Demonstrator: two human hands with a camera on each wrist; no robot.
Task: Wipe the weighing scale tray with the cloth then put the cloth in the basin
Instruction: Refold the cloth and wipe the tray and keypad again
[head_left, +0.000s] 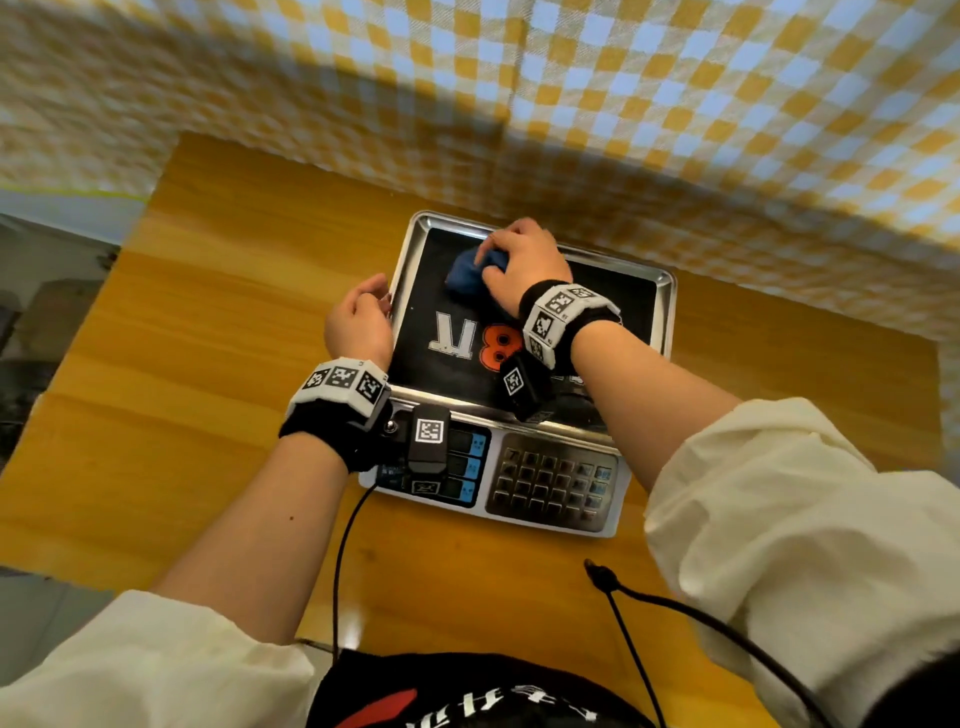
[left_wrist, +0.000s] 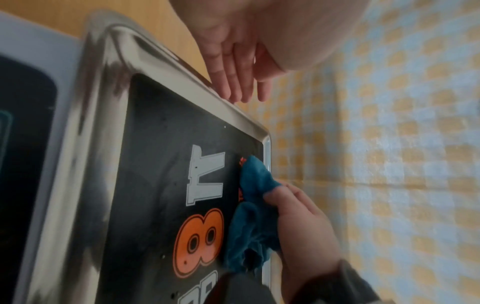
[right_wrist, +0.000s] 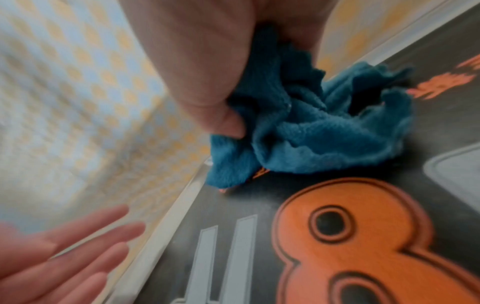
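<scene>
The weighing scale (head_left: 550, 483) stands on a wooden table, and its shiny steel tray (head_left: 667, 312) mirrors a dark shirt print. My right hand (head_left: 519, 265) grips a crumpled blue cloth (head_left: 465, 275) and presses it on the tray's far left part. The right wrist view shows the cloth (right_wrist: 311, 127) bunched under my right hand (right_wrist: 207, 72), close to the tray's rim (right_wrist: 176, 207). My left hand (head_left: 363, 317) rests on the tray's left rim (left_wrist: 98, 102), its fingers (left_wrist: 239, 82) straight. No basin shows in these views.
A yellow and white checked cloth (head_left: 675, 104) hangs just behind the scale. The wooden table (head_left: 208, 364) ends at the left, with floor beyond. Black cables (head_left: 649, 649) trail over the table's front edge near my body.
</scene>
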